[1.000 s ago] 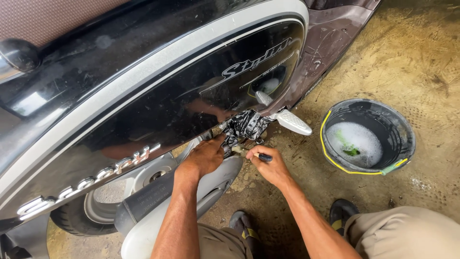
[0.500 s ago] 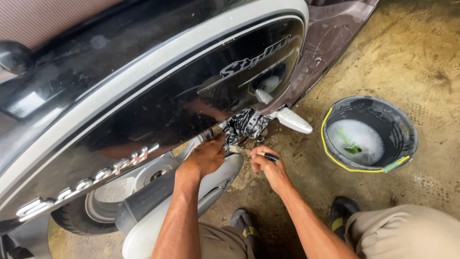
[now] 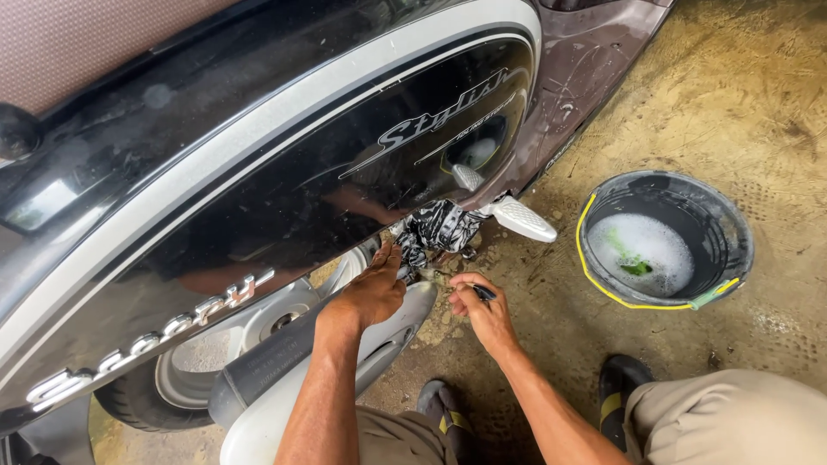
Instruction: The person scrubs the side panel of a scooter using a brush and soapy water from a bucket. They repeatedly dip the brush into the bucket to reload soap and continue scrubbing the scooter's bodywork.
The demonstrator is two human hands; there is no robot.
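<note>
A glossy black scooter side panel (image 3: 284,181) with a white stripe fills the left of the view. Under its lower edge hangs a black-and-white patterned rag (image 3: 441,229). My left hand (image 3: 372,293) reaches up beneath the panel, its fingers touching the rag's lower left end near the silver exhaust cover (image 3: 383,340). My right hand (image 3: 484,312) is just to the right, fingers curled around a small dark thin tool (image 3: 482,293). A white footrest (image 3: 524,219) sticks out to the right of the rag.
A dark bucket (image 3: 741,250) with a yellow rim holds soapy water and something green, on the dirty concrete floor at the right. The rear wheel (image 3: 164,387) shows at lower left. My feet in dark sandals (image 3: 622,387) and beige trousers are at the bottom.
My right hand has drawn back slightly from the rag, toward me. The left hand stays under the panel at the rag.
</note>
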